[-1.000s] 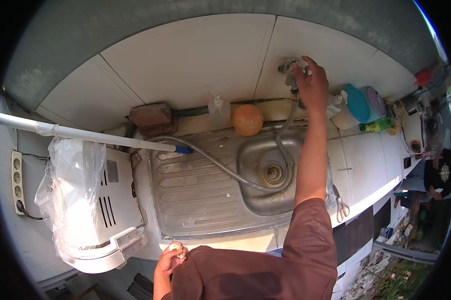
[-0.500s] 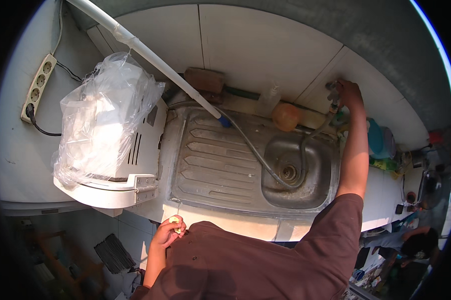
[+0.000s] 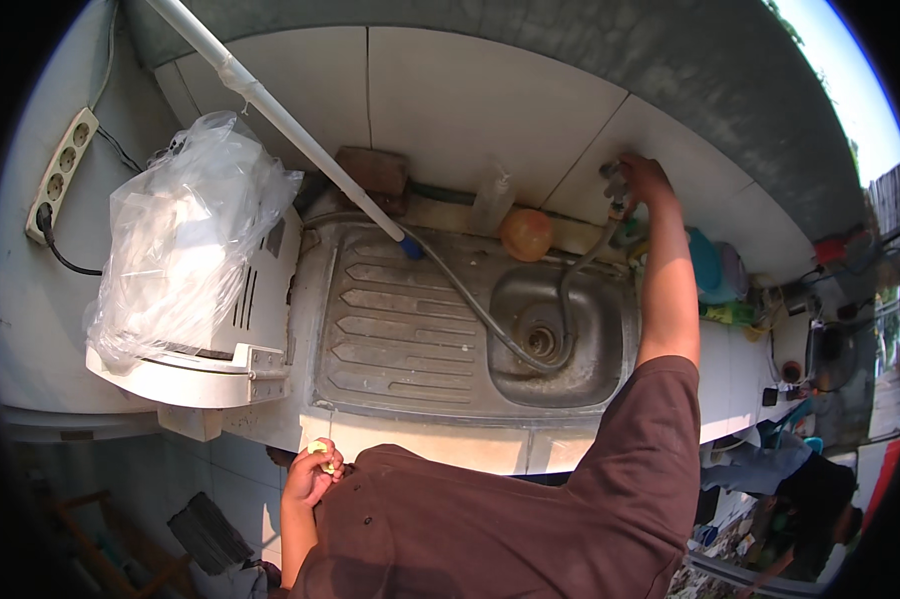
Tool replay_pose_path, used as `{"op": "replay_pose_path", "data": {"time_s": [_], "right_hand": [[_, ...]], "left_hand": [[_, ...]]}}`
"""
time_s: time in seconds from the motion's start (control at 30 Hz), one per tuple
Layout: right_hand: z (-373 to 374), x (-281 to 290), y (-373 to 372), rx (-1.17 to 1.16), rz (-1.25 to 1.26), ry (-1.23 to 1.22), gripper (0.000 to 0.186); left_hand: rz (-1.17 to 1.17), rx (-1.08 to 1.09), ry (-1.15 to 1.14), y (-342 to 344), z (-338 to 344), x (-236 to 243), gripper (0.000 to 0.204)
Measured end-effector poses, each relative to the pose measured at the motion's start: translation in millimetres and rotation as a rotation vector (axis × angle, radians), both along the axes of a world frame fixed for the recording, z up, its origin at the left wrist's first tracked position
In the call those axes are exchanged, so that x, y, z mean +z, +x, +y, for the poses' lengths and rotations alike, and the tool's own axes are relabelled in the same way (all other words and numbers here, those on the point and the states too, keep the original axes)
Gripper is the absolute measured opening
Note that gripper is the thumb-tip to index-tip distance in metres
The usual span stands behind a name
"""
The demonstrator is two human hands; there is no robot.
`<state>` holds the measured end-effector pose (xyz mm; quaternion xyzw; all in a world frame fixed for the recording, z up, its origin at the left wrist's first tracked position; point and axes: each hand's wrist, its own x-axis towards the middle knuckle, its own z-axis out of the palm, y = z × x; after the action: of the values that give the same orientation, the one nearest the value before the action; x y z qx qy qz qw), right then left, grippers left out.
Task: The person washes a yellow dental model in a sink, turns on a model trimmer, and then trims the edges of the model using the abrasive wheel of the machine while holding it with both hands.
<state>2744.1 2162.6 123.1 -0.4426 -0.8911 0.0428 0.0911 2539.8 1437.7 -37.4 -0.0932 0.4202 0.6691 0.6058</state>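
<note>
My right arm stretches out to the tap (image 3: pixel 615 190) on the tiled back wall, and my right hand (image 3: pixel 648 180) is closed on it. From this tap a grey hose (image 3: pixel 472 304) loops down into the round-cornered basin of the steel sink (image 3: pixel 405 384) and on toward the left. Close to my body, in front of the counter edge, my left hand (image 3: pixel 310 474) is closed around a small pale yellow-green thing (image 3: pixel 318 449). Fingers cover most of it, so its kind is not clear.
Left of the sink stands a white appliance (image 3: pixel 275 299) under clear plastic (image 3: pixel 186 240). A white pole (image 3: pixel 295 130) slants down to the drainboard. An orange bowl (image 3: pixel 526 235), a clear bottle (image 3: pixel 492 200) and a brick (image 3: pixel 373 172) line the back ledge. Another person (image 3: pixel 814 499) is at far right.
The whole view has shifted, so the sink and counter sit further left in the picture. My right hand stays at the tap, and my left hand keeps hold of the yellow-green thing.
</note>
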Motion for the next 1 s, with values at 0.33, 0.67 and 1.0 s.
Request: {"op": "replay_pose_path", "data": {"time_s": [0.33,0.67,1.0], "right_hand": [[-214.4,-62.7,-8.3,-0.245,0.911,0.319,0.024],[-542.4,-193.8,-75.3,0.377,0.807,-1.244,0.053],[-521.0,-196.9,-54.3,-0.382,1.379,-1.615,0.043]], "left_hand": [[0.074,0.001,-0.028,0.3,-1.6,-3.8,0.005],[0.231,-0.368,-0.034,10.8,79.7,-17.1,0.042],[0.237,-0.768,0.111,5.9,97.2,18.2,0.066]]}}
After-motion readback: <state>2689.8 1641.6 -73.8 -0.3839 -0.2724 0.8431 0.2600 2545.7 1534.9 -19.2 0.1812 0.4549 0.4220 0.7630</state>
